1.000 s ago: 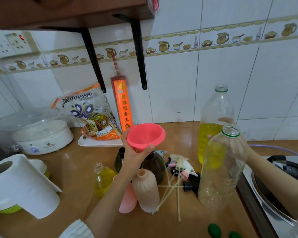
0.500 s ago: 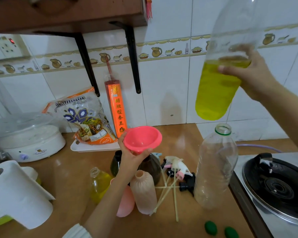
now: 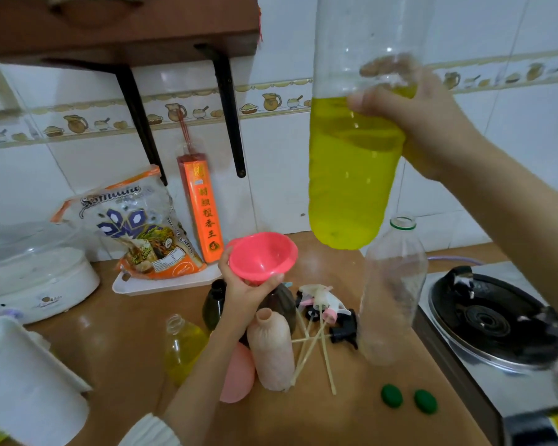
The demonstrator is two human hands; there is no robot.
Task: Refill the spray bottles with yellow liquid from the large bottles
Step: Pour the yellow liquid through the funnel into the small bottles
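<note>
Two green caps (image 3: 408, 397) lie at the near edge of the brown counter (image 3: 116, 333). Just past them stand a peach spray bottle (image 3: 273, 352), a pink one (image 3: 237, 376) and a small clear one (image 3: 182, 346) with yellow liquid inside. Spray tops (image 3: 324, 304) with long straws lie in a pile beside them. The left hand (image 3: 248, 299) has its fingers curled round a pink funnel (image 3: 262, 256), which sits over a dark bottle (image 3: 279, 305). An empty big bottle (image 3: 392, 294) stands near the stove (image 3: 490, 320). Higher up, the right hand (image 3: 422, 123) grips a big bottle (image 3: 351, 169), which is about half full of yellow liquid. It is up in the air, above the funnel. At the back, a food bag (image 3: 136, 226) leans on the tiled wall.
</note>
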